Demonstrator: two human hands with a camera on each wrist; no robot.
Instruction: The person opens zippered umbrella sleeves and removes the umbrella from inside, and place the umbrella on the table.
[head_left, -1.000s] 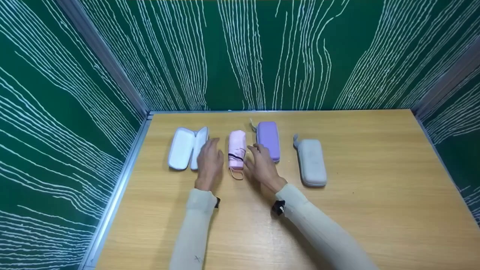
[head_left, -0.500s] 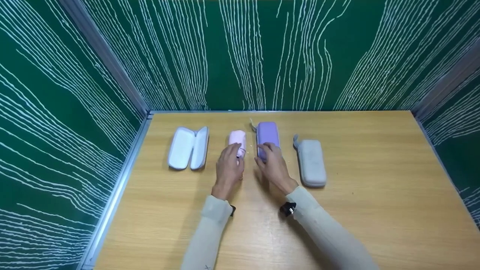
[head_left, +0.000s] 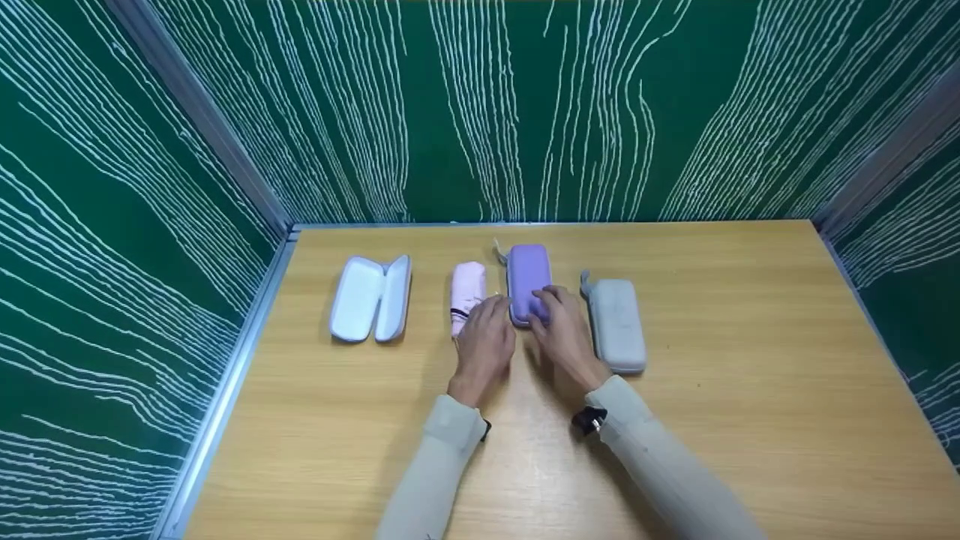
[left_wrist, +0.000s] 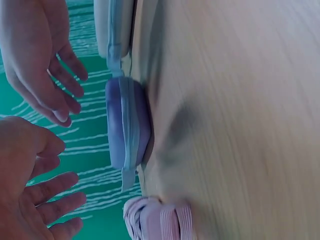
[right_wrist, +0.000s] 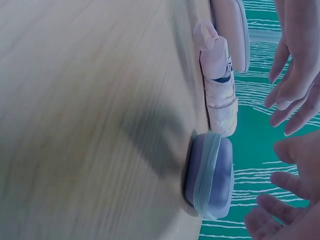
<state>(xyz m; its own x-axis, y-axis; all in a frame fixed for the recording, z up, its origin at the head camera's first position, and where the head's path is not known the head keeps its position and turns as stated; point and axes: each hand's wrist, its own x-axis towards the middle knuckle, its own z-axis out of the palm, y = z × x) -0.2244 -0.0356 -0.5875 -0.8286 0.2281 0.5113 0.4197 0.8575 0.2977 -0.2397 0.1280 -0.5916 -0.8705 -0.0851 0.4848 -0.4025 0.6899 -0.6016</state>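
Note:
A purple zippered case (head_left: 529, 274) lies closed on the table, nearest to both hands. Its near right corner is overlapped in the head view by my right hand (head_left: 566, 330), whose fingers are loosely bent and spread. My left hand (head_left: 486, 341) hovers between this case and a folded pink umbrella (head_left: 469, 285), covering the umbrella's near end from above. Both wrist views show air between the hands and the things: the left hand (left_wrist: 30, 185) has nothing in its fingers, and neither has the right hand (right_wrist: 295, 200).
A case with a white lining (head_left: 356, 300) lies opened out on the left. To the right of the purple one is a closed grey case (head_left: 619, 326) with a strap at its far end. Green walls with white lines border the wooden table (head_left: 750, 375).
My left hand has moved right, from beside the opened case across the umbrella toward the purple case. My right hand has shifted right, from beside the umbrella to the purple case's near corner.

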